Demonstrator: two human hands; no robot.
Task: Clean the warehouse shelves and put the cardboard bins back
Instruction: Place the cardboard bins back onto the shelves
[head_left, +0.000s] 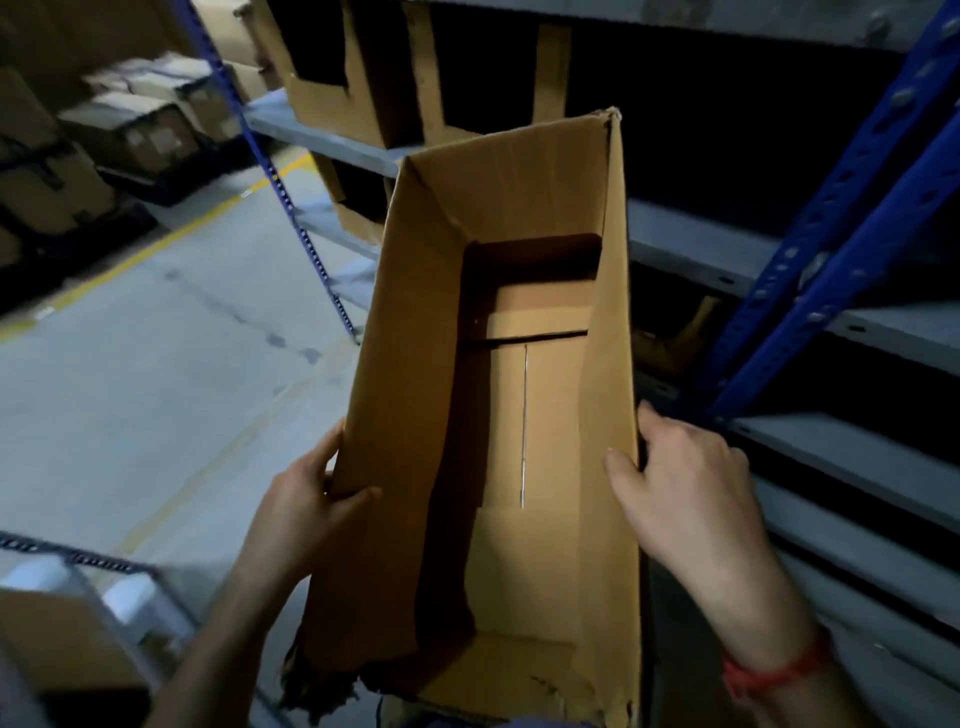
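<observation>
Clamping a long cardboard bin (530, 415) between them, both grips hold it in the air close to its ragged near end. The left grip (306, 499) pinches the left wall, thumb on the inner face and fingers outside. The right grip (685, 483), with a red band (774, 670) on its wrist, curls over the right wall the same way. The bin's open top faces the camera, and its long axis runs straight away from the grips, far end pointing at the racking. Just beyond and right of the right grip are grey shelves (696, 249) on a blue upright (841, 218). Farther ahead, past the bin's far end, other cardboard bins (337, 104) sit on a shelf. Far left of the left grip, across the grey floor (156, 405) and a yellow line (156, 249), blurred boxes (140, 130) are stacked.
</observation>
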